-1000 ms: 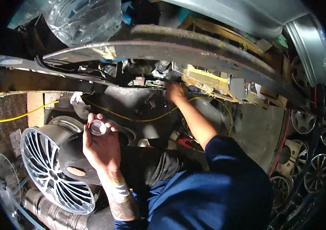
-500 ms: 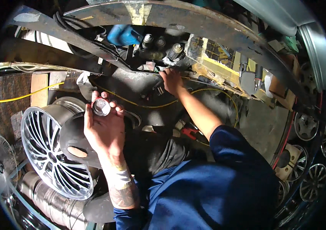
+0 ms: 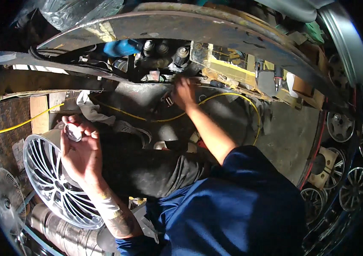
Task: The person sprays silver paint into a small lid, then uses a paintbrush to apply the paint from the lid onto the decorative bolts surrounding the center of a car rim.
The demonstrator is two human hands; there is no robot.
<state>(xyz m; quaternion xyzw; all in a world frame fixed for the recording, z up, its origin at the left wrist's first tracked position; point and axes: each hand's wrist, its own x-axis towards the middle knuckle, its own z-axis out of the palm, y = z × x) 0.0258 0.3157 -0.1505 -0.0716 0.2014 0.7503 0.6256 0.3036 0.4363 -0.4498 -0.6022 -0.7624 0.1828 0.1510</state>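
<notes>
My left hand [image 3: 83, 153] is turned palm up, its fingers curled around a small round cap [image 3: 73, 132] with pale, silvery stuff in it. It is over the upper right edge of a silver multi-spoke wheel rim [image 3: 62, 183]. My right hand [image 3: 184, 93] reaches forward to the front edge of a cluttered shelf [image 3: 123, 88]. Its fingers are blurred and partly hidden, so whether they hold anything cannot be made out. Spray cans [image 3: 182, 54] and a blue object [image 3: 121, 48] stand behind that edge.
A yellow hose [image 3: 164, 120] curves across the floor area. Grey cloth [image 3: 88, 106] hangs by the shelf's left end. A curved metal beam [image 3: 168, 25] spans above the shelf. More wheel rims [image 3: 354, 189] stand at the right, and a metal drum [image 3: 66, 228] is at the lower left.
My left hand has moved left with the cap, nearer the rim. My right hand remains by the shelf edge, slightly lower in view. The whole view has shifted somewhat.
</notes>
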